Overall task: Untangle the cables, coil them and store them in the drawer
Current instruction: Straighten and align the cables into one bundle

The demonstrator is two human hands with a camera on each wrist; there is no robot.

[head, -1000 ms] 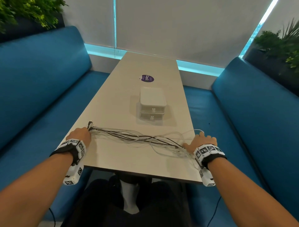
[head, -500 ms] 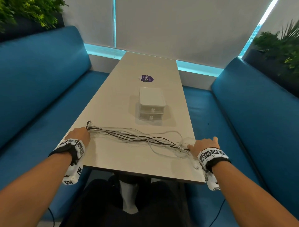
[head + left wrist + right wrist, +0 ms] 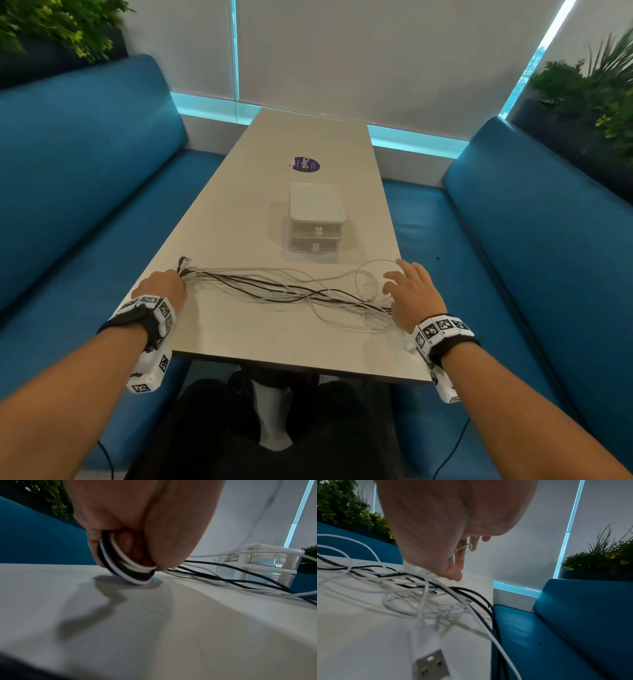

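Note:
Several black and white cables (image 3: 291, 291) lie tangled across the near end of the table (image 3: 239, 212). My left hand (image 3: 173, 282) grips their left ends in a bundle; in the left wrist view its fingers (image 3: 126, 545) curl round the black and white cables (image 3: 126, 568). My right hand (image 3: 402, 279) hovers over the right end with fingers spread and straight, beside a white loop (image 3: 368, 281). In the right wrist view a thin white cable (image 3: 464, 549) runs across the fingers (image 3: 458, 559). A white USB plug (image 3: 429, 664) hangs close to that camera. The white two-drawer box (image 3: 315, 219) stands mid-table, both drawers closed.
Blue benches (image 3: 85, 205) flank the table on both sides. A purple sticker (image 3: 305, 164) lies beyond the drawer box. Some black cables (image 3: 494, 622) hang over the table's right edge. Plants (image 3: 589, 99) stand behind the bench backs.
My right hand has let go of the cables' right end, moved forward along the table's right edge and spread its fingers. A white loop now lies beside it. The left hand keeps its grip.

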